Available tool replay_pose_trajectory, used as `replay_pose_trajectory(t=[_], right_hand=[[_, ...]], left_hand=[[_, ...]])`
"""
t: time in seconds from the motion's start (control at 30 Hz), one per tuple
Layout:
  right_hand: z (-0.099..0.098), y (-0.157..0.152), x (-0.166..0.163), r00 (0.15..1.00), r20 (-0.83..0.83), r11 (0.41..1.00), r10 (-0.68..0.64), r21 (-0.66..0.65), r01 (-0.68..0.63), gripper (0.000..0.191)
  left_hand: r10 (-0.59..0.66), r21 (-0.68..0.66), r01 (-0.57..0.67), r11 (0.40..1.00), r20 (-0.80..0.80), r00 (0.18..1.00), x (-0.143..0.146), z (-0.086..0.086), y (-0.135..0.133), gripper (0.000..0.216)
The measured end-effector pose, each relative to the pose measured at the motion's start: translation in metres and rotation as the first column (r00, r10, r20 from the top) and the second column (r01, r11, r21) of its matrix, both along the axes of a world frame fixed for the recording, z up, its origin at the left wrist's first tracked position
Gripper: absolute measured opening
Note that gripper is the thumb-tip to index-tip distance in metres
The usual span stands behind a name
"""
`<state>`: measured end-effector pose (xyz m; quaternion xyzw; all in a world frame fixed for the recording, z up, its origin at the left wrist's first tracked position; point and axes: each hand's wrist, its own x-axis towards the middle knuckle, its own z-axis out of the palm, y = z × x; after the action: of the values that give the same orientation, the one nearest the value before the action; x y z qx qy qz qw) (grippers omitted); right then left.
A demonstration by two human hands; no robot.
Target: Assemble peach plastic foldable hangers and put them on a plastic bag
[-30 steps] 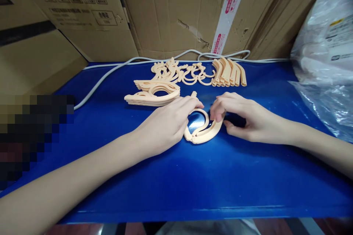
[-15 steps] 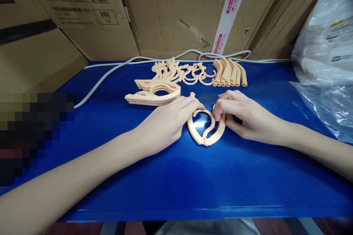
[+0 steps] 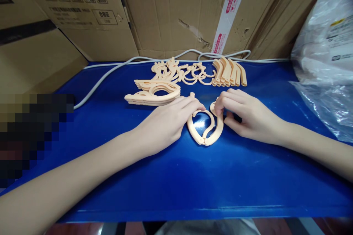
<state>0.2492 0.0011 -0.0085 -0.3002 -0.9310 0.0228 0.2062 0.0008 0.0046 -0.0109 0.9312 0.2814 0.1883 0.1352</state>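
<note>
Nearer than the beige hinged piece, below the table's edge: greyish cloth, cut off and hard to make out. As for the piece: on the blue table, between both hands. Over its left side, the left hand, fingers close together, tips mostly hidden. On its right arm, the right hand, fingers curled, thumb apart. Cannot tell whether pinching, for either. Beyond the piece, leftward: stacked beige pieces, partly covered by the left hand. Farther beyond: tangled beige parts, hard to separate by eye. Farthest: cardboard, cut off above.
</note>
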Motion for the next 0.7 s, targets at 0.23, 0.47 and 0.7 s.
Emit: replay_pose_trajectory(t=[0.23,0.47,0.7], right_hand=[[0.0028,-0.0017,0.0013,0.992,0.076,0.993,-0.098,0.077,0.093,0.013],[0.0018,-0.0031,-0.0002,0.993,0.055,0.991,-0.107,0.082,0.103,0.016],[0.0033,-0.0033,-0.0006,0.988,0.035,0.984,-0.147,0.105,0.143,0.014]], left_hand=[[0.007,0.002,-0.007,1.000,-0.014,1.000,0.0013,0.0020,-0.0009,0.036],[-0.019,0.053,0.019,0.998,0.015,1.000,0.0032,0.0030,-0.0019,0.032],[-0.026,-0.010,0.027,1.000,0.027,0.999,0.0032,0.0036,-0.0061,0.051]])
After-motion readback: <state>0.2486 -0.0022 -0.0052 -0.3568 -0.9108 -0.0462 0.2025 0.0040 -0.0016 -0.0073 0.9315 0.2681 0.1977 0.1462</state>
